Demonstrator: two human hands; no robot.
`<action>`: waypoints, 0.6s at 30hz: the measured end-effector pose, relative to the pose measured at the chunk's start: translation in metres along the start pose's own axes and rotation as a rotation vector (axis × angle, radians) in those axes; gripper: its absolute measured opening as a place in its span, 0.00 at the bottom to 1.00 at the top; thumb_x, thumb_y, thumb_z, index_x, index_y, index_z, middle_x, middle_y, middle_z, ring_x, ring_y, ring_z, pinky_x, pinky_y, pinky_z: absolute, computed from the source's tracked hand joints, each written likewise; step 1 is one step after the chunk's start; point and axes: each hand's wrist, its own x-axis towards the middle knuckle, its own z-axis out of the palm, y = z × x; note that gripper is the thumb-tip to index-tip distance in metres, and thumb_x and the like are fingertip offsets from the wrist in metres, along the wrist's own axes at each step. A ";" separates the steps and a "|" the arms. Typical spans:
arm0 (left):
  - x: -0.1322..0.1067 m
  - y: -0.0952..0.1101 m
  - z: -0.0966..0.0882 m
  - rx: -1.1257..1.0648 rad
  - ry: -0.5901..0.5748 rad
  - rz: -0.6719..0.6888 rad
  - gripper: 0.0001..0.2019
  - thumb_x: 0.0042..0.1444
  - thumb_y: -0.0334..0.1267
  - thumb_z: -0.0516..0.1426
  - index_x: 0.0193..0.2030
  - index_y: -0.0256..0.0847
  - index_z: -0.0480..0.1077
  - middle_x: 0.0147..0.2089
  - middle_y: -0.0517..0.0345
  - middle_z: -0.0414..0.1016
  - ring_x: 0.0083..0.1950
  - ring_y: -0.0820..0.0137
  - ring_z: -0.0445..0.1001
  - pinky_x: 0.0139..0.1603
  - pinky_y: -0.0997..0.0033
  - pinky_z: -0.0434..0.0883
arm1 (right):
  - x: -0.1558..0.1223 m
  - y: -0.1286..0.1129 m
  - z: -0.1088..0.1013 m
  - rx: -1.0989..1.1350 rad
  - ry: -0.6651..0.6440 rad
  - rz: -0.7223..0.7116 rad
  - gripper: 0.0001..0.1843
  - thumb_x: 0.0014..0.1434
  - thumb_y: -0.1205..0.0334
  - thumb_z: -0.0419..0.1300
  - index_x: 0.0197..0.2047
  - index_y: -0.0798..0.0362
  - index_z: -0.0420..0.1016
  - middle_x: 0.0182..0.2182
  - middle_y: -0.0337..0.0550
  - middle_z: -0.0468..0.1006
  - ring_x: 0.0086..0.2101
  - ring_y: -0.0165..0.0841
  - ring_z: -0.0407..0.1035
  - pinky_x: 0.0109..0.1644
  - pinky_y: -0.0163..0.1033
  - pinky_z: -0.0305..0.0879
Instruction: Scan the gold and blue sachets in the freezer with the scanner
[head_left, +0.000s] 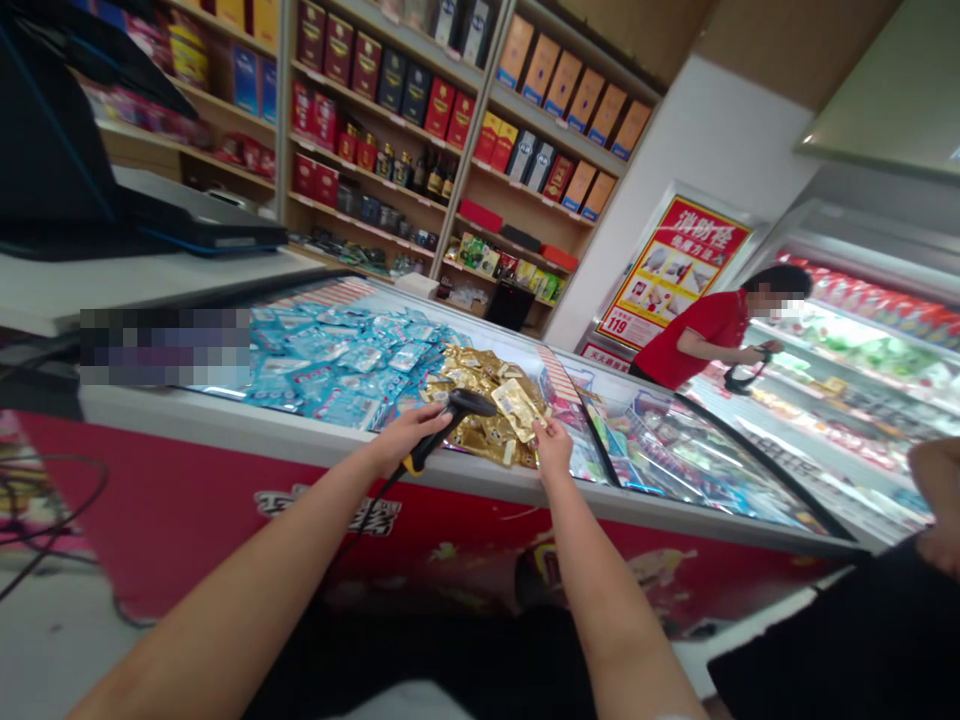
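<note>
My left hand (409,432) is closed around a black barcode scanner (459,408) with a yellow base, its head pointing right over the freezer's glass lid. My right hand (553,440) pinches a gold packet (519,406) and holds it up just in front of the scanner's head. Under both hands lies a heap of gold packets (480,385), and to its left a larger heap of blue packets (337,365) spreads over the lid.
The red chest freezer (225,500) has curved sliding glass lids (675,450). A person in a red shirt (701,335) stands at an open cooler on the right. Shelves of boxed goods (450,110) fill the back wall. Cables hang at far left.
</note>
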 end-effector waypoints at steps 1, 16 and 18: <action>0.000 0.001 0.000 0.004 0.003 -0.002 0.30 0.42 0.56 0.62 0.48 0.36 0.73 0.33 0.53 0.76 0.34 0.66 0.71 0.32 0.71 0.65 | 0.000 0.000 0.000 -0.019 0.005 -0.008 0.24 0.45 0.52 0.60 0.43 0.57 0.74 0.27 0.41 0.77 0.25 0.31 0.67 0.25 0.33 0.60; -0.002 0.001 0.003 -0.020 0.042 0.000 0.31 0.39 0.56 0.63 0.48 0.37 0.74 0.35 0.53 0.76 0.34 0.66 0.71 0.32 0.71 0.66 | 0.000 0.000 0.001 -0.082 0.006 -0.046 0.25 0.45 0.49 0.59 0.42 0.58 0.74 0.22 0.38 0.74 0.23 0.30 0.66 0.26 0.33 0.59; -0.003 0.001 0.003 -0.011 0.051 -0.005 0.31 0.40 0.57 0.63 0.47 0.37 0.74 0.34 0.53 0.76 0.34 0.66 0.71 0.32 0.71 0.66 | -0.002 0.000 0.000 -0.076 -0.003 -0.057 0.24 0.45 0.48 0.59 0.40 0.58 0.74 0.20 0.36 0.72 0.21 0.30 0.65 0.24 0.33 0.58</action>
